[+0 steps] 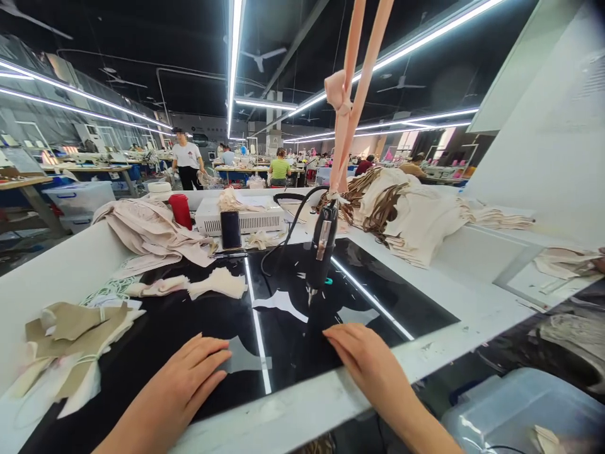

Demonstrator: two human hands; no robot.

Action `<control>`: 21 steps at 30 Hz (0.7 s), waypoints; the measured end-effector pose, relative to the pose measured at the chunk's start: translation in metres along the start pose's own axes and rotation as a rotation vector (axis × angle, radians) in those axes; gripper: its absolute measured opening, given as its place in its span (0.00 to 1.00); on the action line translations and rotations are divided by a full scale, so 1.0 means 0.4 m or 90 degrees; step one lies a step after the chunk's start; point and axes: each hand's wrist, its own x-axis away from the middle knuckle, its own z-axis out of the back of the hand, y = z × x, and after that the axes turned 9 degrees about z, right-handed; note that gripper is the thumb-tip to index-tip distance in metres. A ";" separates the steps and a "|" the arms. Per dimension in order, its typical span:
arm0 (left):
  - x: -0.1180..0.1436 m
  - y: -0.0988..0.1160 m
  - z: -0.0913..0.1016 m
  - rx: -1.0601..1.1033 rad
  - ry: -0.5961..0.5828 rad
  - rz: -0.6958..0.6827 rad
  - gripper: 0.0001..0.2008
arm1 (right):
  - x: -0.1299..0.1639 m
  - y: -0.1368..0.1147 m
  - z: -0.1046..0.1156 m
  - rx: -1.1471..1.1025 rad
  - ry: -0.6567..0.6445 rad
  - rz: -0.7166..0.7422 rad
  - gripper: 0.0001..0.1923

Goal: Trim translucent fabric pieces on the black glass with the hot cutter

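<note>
My left hand (pixel 186 378) lies flat on the glossy black worktop (pixel 189 328), fingers together, its tips touching a small grey cut piece (pixel 243 359). My right hand (pixel 363 359) rests palm down near the worktop's front edge, holding nothing. Just beyond it a black hand tool (pixel 321 246) hangs tip down from pink straps (pixel 350 88), its cable looping back. Two more pale cut pieces lie under the tool: one (pixel 278 304) to its left and one (pixel 357 314) to its right.
Cream fabric pieces (pixel 217 284) and a beige pile (pixel 70 334) lie at left. A red cup (pixel 180 210), a dark phone (pixel 230 229) and a white box (pixel 246 217) stand behind. Stacked fabric (pixel 411 214) is at right. A plastic bin (pixel 520 410) sits below. Other workers (pixel 186 165) are far back.
</note>
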 end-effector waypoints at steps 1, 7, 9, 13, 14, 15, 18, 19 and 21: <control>-0.001 -0.001 -0.001 -0.001 0.007 -0.004 0.14 | 0.023 0.034 0.013 0.023 0.002 -0.013 0.13; -0.011 0.001 -0.011 -0.024 0.021 -0.041 0.15 | 0.101 0.174 0.025 0.107 -0.028 -0.027 0.19; -0.013 0.008 -0.013 -0.031 0.027 -0.055 0.15 | 0.104 0.186 0.013 0.103 -0.045 -0.019 0.23; -0.013 0.023 -0.008 -0.055 0.044 -0.088 0.14 | 0.096 0.186 -0.003 0.069 -0.058 -0.024 0.21; -0.012 0.027 -0.006 -0.061 0.048 -0.093 0.14 | 0.093 0.185 -0.004 0.056 -0.057 -0.029 0.19; -0.010 0.030 -0.003 -0.064 0.050 -0.095 0.14 | 0.092 0.184 -0.003 0.041 -0.052 -0.036 0.17; -0.006 0.036 0.009 -0.067 0.049 -0.094 0.13 | 0.089 0.174 0.012 -0.007 -0.026 -0.076 0.12; -0.005 0.038 0.012 -0.064 0.046 -0.095 0.13 | 0.087 0.167 0.022 -0.024 -0.015 -0.097 0.12; -0.003 0.042 0.015 -0.050 0.041 -0.097 0.13 | 0.082 0.148 0.047 -0.060 -0.001 -0.142 0.11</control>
